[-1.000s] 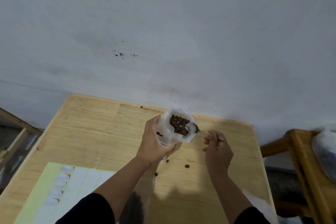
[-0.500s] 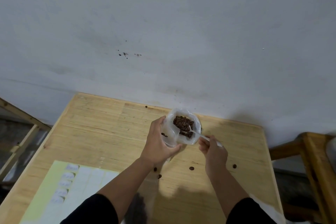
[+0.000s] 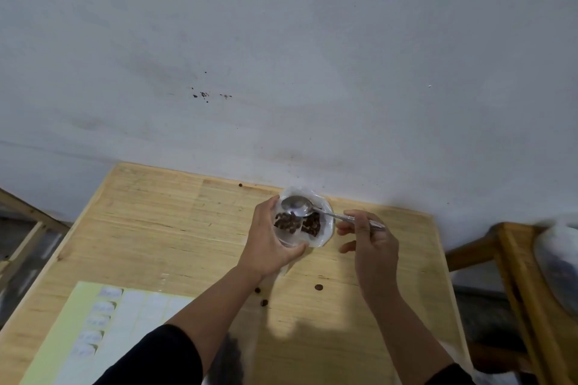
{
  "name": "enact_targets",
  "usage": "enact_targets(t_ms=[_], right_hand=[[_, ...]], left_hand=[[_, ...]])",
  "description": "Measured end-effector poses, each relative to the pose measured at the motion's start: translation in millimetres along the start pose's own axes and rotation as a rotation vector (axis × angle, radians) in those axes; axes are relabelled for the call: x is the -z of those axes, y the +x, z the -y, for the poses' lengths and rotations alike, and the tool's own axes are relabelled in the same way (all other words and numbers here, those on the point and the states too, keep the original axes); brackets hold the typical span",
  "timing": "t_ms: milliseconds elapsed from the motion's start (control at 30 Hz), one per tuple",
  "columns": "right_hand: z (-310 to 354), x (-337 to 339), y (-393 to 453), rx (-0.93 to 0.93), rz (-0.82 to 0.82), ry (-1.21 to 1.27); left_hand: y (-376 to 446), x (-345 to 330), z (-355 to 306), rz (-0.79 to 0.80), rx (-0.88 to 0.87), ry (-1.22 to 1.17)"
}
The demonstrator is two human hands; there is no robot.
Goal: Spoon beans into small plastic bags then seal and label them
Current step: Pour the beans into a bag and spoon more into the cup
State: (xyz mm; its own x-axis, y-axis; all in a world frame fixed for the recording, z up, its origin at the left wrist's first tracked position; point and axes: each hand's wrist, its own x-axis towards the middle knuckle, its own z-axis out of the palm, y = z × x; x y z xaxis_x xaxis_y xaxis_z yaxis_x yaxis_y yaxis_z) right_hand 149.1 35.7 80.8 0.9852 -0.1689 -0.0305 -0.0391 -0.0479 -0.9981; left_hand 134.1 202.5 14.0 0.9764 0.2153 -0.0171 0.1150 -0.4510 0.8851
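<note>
Left hand (image 3: 269, 237) grips the bag (image 3: 322, 231) open; right hand (image 3: 370, 236) pinches the spoon (image 3: 297, 206) over its mouth. Tip slowly, keeping beans (image 3: 287, 222) off the bench (image 3: 156, 222).

A: We hold a small clear plastic bag (image 3: 316, 236) above the wooden table (image 3: 156, 228); our left hand (image 3: 269, 244) curls round its left side.

B: Brown beans (image 3: 297, 223) sit inside. Our right hand (image 3: 369, 237) pinches a metal spoon (image 3: 297, 206) by its handle, the bowl over the bag mouth.

A: Loose beans (image 3: 318, 287) lie on the table. A label sheet (image 3: 103, 328) lies at lower left.
</note>
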Motion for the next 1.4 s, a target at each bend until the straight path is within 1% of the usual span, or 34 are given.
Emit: enact_targets(t_ms=[100, 167, 233, 300, 400, 567, 633, 700, 800, 967, 1100, 1233, 1300, 1400], right_hand=[[-6.5, -1.0, 3.2, 0.049, -0.106, -0.061], [-21.2, -0.5, 6.3, 0.044, -0.183, -0.192], [-39.7, -0.6, 6.1, 0.034, -0.204, -0.337], [-55.9, -2.5, 3.2, -0.004, -0.189, -0.387], [-68.5, -9.5, 0.9, -0.168, -0.178, -0.288], [-71.0, -24.9, 5.2, -0.544, -0.123, 0.088], [-71.5, -25.7, 10.6, -0.624, -0.116, 0.145], [-70.2, -23.6, 14.5, -0.652, -0.116, 0.176], [-64.8, -16.3, 18.5, -0.636, -0.143, 0.221], [-45.1, -1.9, 20.8, -0.545, -0.124, 0.251], [-20.2, 5.8, 13.1, -0.421, -0.027, 0.212], [0.1, 11.4, -2.4, -0.217, 0.095, 0.076], [4.3, 13.7, -7.5, -0.144, 0.121, 0.030], [6.2, 16.2, -11.4, -0.093, 0.119, 0.016]], left_hand=[[-0.2, 1.6, 1.0, -0.011, 0.000, 0.013], [-1.4, 2.9, 2.3, -0.013, 0.001, 0.017], [-2.9, 3.8, 4.2, -0.021, 0.012, 0.008], [-3.8, 4.3, 5.9, -0.030, 0.021, 0.005], [-3.5, 4.7, 7.6, -0.036, 0.029, 0.013], [-2.2, 3.9, 6.9, -0.030, 0.023, 0.015], [-1.2, 3.6, 7.0, -0.028, 0.019, 0.012], [-0.3, 3.7, 7.6, -0.026, 0.018, 0.015], [0.0, 3.9, 8.0, -0.020, 0.021, 0.031], [1.0, 3.4, 7.0, -0.004, 0.029, 0.018], [0.5, 2.4, 6.5, -0.005, 0.017, 0.017], [-0.4, 1.7, 5.4, -0.002, -0.010, 0.011], [-1.3, 1.8, 4.6, -0.001, -0.015, 0.012], [-2.1, 2.2, 2.7, -0.009, -0.026, 0.014]])
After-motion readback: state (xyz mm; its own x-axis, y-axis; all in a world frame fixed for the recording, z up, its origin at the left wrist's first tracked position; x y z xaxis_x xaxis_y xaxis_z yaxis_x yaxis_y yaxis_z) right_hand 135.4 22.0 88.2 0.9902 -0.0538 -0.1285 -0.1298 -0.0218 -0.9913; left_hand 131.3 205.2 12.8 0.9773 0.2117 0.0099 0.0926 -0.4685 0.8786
